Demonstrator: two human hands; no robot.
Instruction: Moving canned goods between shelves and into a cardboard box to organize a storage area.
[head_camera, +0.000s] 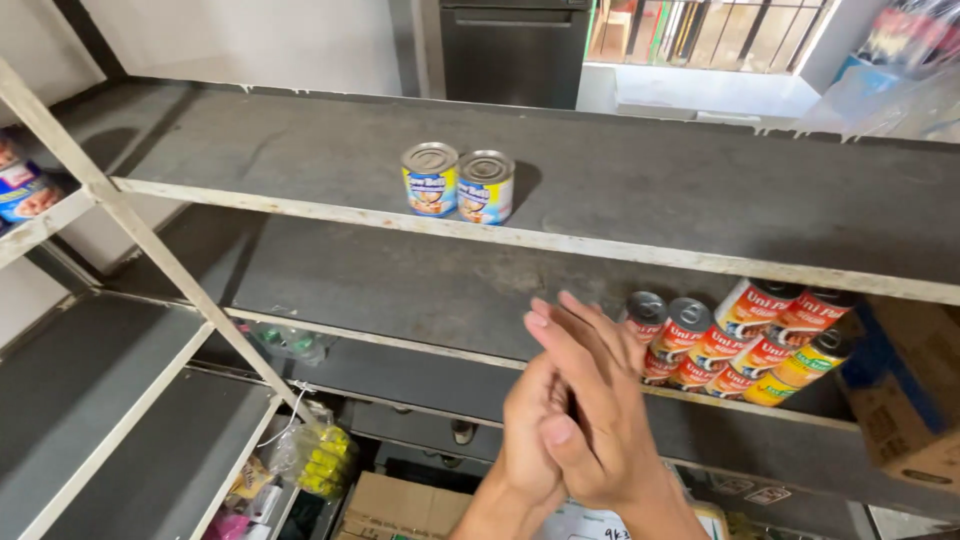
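My left hand (522, 435) and my right hand (592, 400) are pressed palm to palm in front of a grey metal shelf unit, fingers stretched out, nothing held in either. The right hand lies in front and hides much of the left. Just right of the fingertips, several red-and-white and yellow labelled cans (740, 335) lie stacked on their sides on the middle shelf (400, 290). Two small blue-and-yellow cans (458, 182) stand upright side by side near the front edge of the top shelf (680, 190), above the hands.
A brown cardboard box (905, 400) stands at the right end of the middle shelf. Below hang a clear bag with yellow items (325, 460) and another cardboard box (395, 505). A diagonal white brace (150, 245) crosses the left. A dark metal cabinet (515, 50) stands behind.
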